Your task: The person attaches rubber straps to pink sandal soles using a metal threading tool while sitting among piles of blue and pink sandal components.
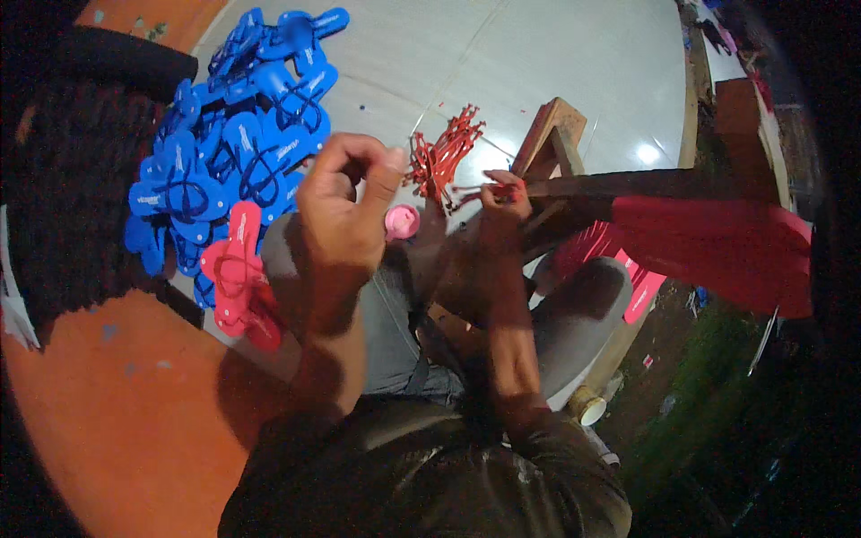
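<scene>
My left hand (345,206) is raised over my left knee, its fingers curled and the thumb against the index finger. Anything between those fingertips is too small to make out. Next to it, lower down, is a small round pink tub (402,221). My right hand (507,197) is closed on a red flip-flop strap (462,198) beside a wooden stand (553,134). Just beyond both hands, a heap of red straps (446,152) lies on the pale tiled floor (421,54).
Blue flip-flops (242,148) are piled at the left, with pink flip-flops (239,269) nearer me. A red sheet (717,247) drapes over the stand's beam at the right, above pink soles (642,291). A pale cup-like container (590,411) lies beside my right elbow.
</scene>
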The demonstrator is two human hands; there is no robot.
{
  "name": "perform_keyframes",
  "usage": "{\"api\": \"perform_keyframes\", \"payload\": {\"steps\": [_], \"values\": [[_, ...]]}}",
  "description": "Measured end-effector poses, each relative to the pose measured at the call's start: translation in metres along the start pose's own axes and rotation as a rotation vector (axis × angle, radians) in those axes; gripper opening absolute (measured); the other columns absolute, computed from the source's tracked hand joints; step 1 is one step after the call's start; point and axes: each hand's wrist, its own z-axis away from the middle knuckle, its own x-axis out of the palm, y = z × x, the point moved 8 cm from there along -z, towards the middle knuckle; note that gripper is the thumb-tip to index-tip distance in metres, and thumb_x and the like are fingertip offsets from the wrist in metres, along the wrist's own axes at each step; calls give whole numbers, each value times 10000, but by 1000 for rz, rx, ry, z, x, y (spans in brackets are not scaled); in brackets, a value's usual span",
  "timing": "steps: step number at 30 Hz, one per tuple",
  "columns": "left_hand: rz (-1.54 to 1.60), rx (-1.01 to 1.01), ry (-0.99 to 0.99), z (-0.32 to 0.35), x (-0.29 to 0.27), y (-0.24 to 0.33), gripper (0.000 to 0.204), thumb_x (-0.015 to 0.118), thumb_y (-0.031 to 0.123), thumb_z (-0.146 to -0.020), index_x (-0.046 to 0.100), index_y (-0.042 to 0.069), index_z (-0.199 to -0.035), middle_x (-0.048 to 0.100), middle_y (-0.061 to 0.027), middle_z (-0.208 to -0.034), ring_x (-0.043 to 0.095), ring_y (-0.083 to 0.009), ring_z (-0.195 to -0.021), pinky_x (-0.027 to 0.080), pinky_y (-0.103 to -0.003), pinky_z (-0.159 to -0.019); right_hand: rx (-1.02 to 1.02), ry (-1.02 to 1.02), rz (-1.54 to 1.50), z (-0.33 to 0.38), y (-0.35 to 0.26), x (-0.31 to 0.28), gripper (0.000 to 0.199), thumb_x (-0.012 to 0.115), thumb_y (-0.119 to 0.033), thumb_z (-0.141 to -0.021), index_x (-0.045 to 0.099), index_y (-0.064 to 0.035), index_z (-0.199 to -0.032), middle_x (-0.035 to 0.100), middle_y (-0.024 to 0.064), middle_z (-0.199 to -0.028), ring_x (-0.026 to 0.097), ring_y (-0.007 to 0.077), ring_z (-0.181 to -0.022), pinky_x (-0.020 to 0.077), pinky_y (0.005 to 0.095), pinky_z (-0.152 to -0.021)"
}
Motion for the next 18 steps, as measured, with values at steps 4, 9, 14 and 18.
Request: {"api": "perform_keyframes", "payload": {"steps": [4, 9, 14, 18], "values": [[-374, 126, -365, 7, 46, -5, 185, 579, 144, -781, 539, 2, -892, 549, -81, -756, 538, -171, -700, 427, -270, -661, -65, -212, 110, 11, -133, -16, 421, 655, -37, -688, 497, 6, -1077, 599, 89, -797, 586, 166, -791, 472, 279, -723], [-301, -44, -826, 42, 103, -35, 335, 571, 181, -795, 532, 4, -1077, 595, -128, -945, 569, -144, -881, 447, -283, -771, 56, -117, -49, 32, -159, -54, 375, 659, -184, -735, 540, -16, -1047, 607, 73, -834, 574, 168, -810, 449, 278, -750], [-420, -28, -733, 57, 114, -35, 215, 541, 141, -782, 558, -12, -932, 614, -107, -791, 597, -133, -741, 474, -265, -662, -93, -149, 157, 50, -157, -70, 293, 522, -234, -836, 545, -8, -1020, 589, 141, -906, 564, 249, -830, 428, 321, -734], [-539, 65, -634, 58, 116, -43, 122, 521, 91, -744, 525, -13, -809, 596, -87, -691, 585, -110, -647, 463, -264, -567, -111, -130, 234, 67, -148, -79, 280, 454, -224, -867, 538, -8, -1024, 573, 164, -885, 555, 283, -789, 422, 341, -723]]}}
